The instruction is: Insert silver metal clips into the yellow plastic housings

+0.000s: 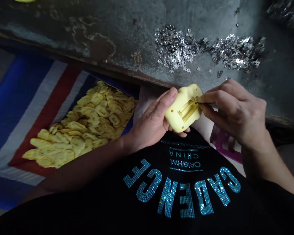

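Note:
My left hand (156, 119) is closed around a yellow plastic casing (174, 120), thumb on its near upper edge. The casing has a rectangular battery compartment facing up, with small metal pieces visible at its end, and a few screw holes. At the right end of that compartment, my right hand (235, 107) pinches with thumb and forefinger. What lies between those fingertips is mostly hidden; a small dark bit shows there, perhaps a metal contact. Two piles of small shiny metal contacts (177, 47) lie on the bench just beyond my hands.
A worn grey metal bench (127, 36) runs across the top, its edge close to my hands. At left, a blue, white and red striped sack (51, 98) holds many yellow plastic casings (98, 114). Something purple and slatted (226, 147) sits below my right wrist. A clear plastic bag (287, 13) lies far right.

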`<state>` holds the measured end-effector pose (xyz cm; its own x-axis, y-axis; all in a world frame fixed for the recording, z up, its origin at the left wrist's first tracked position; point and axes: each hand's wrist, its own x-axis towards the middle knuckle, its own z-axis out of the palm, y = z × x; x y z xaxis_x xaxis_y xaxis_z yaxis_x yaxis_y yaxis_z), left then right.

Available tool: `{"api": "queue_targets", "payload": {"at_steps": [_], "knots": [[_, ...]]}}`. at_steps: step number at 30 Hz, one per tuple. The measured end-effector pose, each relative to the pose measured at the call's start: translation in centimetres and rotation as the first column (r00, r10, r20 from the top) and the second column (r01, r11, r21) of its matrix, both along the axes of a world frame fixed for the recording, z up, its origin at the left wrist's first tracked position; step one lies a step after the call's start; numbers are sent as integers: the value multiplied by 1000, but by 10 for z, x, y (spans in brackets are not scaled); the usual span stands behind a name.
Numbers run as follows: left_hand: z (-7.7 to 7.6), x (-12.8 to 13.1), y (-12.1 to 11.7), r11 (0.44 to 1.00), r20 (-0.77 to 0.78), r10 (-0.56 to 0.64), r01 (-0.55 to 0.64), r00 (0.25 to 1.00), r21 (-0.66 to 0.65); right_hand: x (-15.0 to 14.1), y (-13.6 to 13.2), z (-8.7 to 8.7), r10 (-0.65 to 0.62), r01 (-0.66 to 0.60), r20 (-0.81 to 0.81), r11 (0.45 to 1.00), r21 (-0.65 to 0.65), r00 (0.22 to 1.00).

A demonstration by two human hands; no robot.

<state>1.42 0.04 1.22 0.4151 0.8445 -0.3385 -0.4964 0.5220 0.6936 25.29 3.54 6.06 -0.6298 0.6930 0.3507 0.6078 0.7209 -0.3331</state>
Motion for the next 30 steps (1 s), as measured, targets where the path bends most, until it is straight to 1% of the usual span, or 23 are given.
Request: {"api": "queue_targets", "payload": {"at_steps": [2, 5, 10, 14, 17, 19, 21, 23, 26, 30], "knots": [[2, 1, -1, 1000, -10, 14, -14, 1000, -14, -3, -2, 4, -33, 36, 58, 999, -35, 998], [4, 3, -2, 1000, -10, 17, -17, 1000, -10, -7, -4, 6, -37, 40, 62, 998, -49, 997], [3, 4, -2, 999, 12, 36, -36, 999, -5, -7, -9, 3, 17, -21, 72, 999, 43, 997], [0, 3, -2, 1000, 20, 28, -28, 999, -7, -5, -16, 0, -22, 22, 12, 1000, 12, 1000], [-3, 2, -2, 999, 23, 16, -15, 1000, -32, -4, -22, -5, -61, 64, -74, 997, 31, 995], [-3, 2, -2, 999, 16, 21, -20, 1000, -45, -2, -23, -10, -100, 107, -140, 993, 44, 985], [-1, 4, -3, 998, -8, 37, -38, 999, -42, 0, -22, -15, -136, 144, -192, 989, 27, 972], [4, 5, -4, 998, -42, 60, -62, 997, -26, 2, -20, -18, -155, 156, -229, 988, -12, 961], [10, 7, -5, 997, -84, 70, -68, 994, 27, 3, -18, -16, -163, 147, -277, 986, -78, 947], [11, 8, -8, 988, -135, 99, -81, 986, 133, 3, -21, -13, -180, 148, -275, 980, -130, 945]]}}
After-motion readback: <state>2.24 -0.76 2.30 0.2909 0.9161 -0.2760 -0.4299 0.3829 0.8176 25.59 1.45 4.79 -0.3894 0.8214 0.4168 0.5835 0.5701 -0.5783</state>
